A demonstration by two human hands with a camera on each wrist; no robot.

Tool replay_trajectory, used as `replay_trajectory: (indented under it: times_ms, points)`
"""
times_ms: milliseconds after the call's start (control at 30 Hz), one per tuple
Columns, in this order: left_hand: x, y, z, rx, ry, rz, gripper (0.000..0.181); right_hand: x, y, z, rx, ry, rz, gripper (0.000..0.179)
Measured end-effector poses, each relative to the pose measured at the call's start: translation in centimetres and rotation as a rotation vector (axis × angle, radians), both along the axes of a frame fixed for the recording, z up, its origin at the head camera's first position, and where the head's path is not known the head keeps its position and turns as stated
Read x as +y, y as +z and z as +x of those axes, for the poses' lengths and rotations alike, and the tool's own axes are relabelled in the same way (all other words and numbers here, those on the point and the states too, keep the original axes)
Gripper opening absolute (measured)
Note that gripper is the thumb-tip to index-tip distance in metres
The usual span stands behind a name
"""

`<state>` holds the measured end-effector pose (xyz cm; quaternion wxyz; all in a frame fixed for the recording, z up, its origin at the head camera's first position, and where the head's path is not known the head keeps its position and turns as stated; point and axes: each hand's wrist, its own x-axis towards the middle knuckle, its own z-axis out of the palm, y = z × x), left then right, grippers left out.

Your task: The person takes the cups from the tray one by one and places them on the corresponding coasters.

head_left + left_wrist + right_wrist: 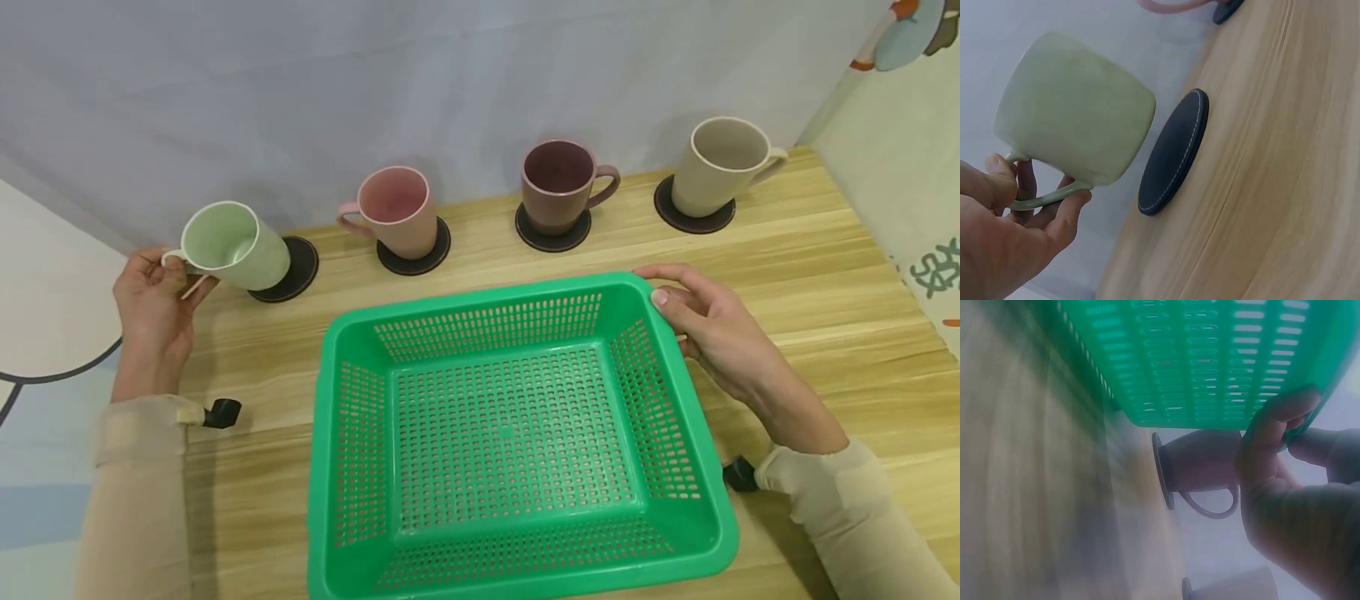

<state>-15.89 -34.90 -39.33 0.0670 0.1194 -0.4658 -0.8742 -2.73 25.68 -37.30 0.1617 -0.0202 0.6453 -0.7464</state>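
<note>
A pale green mug (pixel 243 250) is gripped by its handle in my left hand (pixel 153 308). In the left wrist view the mug (pixel 1075 112) tilts just off a round black coaster (pixel 1174 153), with a gap between them. My right hand (pixel 716 333) pinches the far right corner of a green plastic basket (pixel 480 296), thumb on the rim. The basket has perforated walls and floor, and nothing lies in it. In the right wrist view the right hand (pixel 1291 487) curls its fingers at the basket's rim.
Along the back stand a pink mug (pixel 405 217), a dark mauve mug (pixel 555 196) and a beige mug (pixel 712 175), each on a dark round coaster. A pale cloth wall rises behind the wooden table (pixel 840 275). A patterned panel (pixel 922 192) borders the right side.
</note>
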Motion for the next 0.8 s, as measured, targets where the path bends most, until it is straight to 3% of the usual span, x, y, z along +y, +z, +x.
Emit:
replay_trajectory:
  times_ms: [400, 800]
  points:
    - [-0.8, -1.4, -1.1, -0.019, -0.021, -0.005, 0.011, -0.1, 0.0, 0.1, -0.005, 0.003, -0.02, 0.034]
    - [-0.8, -1.9, -1.5, -0.038, -0.061, -0.021, 0.008, -0.2, 0.0, 0.0, 0.0, 0.001, -0.015, 0.034]
